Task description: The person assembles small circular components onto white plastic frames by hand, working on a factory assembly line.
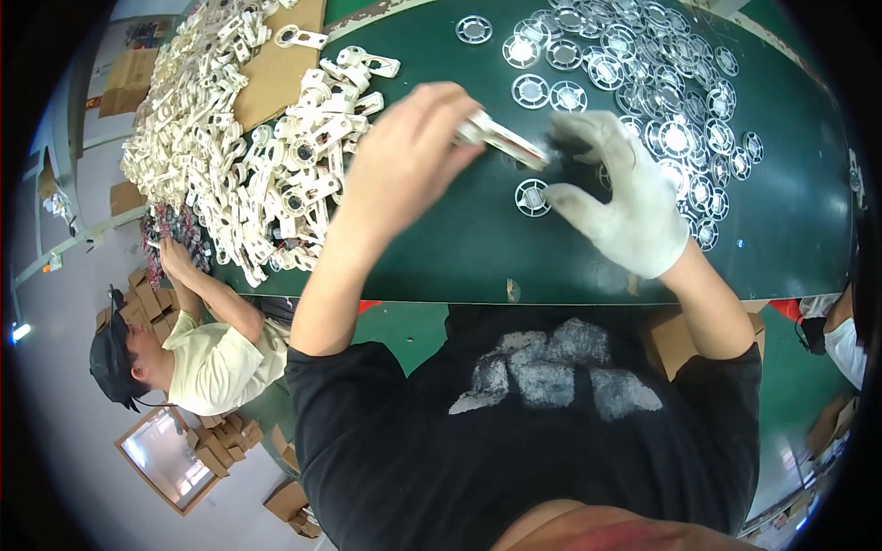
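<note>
My bare left hand (409,156) is closed around one end of a white plastic housing (503,140), long and narrow, seen edge-on and tilted over the table. Facing its free end is my right hand (617,188) in a white glove, its thumb and fingers spread apart and curved. Nothing shows between them, and its fingertips are somewhat blurred. Close to the right thumb lies a round silver disc (532,197) with a cut-out pattern. A large heap of similar discs (675,138) spreads beyond the glove.
White plastic housings (266,174) with round heads pile up on the left, partly around a cardboard sheet (280,64). The dark green table (423,262) carries everything. At the left edge a co-worker (207,358) reaches toward a pile of small dark and red parts (179,234).
</note>
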Motion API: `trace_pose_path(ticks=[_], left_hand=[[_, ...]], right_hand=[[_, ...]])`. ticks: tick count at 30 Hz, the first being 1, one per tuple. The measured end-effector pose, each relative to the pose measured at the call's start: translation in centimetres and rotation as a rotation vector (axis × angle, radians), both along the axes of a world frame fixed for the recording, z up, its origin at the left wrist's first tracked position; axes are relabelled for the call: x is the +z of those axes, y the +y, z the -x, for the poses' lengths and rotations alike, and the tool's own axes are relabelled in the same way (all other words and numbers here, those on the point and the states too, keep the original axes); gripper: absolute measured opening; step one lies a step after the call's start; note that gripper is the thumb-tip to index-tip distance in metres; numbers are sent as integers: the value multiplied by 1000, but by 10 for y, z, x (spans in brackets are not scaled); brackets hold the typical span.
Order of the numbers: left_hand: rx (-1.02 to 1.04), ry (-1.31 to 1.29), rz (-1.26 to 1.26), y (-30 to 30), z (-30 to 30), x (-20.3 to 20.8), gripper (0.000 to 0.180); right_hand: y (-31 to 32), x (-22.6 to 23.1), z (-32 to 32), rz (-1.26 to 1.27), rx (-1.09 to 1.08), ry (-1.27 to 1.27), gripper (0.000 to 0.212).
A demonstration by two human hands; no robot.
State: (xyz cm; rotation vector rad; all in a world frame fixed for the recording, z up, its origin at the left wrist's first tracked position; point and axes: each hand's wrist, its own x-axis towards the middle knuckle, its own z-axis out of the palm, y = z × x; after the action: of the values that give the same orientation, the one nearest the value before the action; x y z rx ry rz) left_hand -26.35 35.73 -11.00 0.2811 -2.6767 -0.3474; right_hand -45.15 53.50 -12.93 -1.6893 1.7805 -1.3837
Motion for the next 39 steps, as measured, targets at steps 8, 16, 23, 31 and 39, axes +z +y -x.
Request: trace_pose_path(ticks=[8, 16, 23, 31, 39], left_hand=[[-165, 373, -104, 41, 22, -28, 57], [51, -192, -161, 70, -7, -42, 66], [37, -105, -445, 64, 4, -42, 51], [-39, 309, -564, 48, 12, -47, 58], [-120, 365, -537, 41, 18, -48, 54]], right_hand=[[-3, 12, 21, -450, 280, -378, 44], [-4, 10, 23, -512, -197, 98, 37], [2, -5, 23, -332, -143, 316, 36], [3, 12, 13, -430, -76, 275, 34], [4, 6, 12, -251, 8, 290, 29]])
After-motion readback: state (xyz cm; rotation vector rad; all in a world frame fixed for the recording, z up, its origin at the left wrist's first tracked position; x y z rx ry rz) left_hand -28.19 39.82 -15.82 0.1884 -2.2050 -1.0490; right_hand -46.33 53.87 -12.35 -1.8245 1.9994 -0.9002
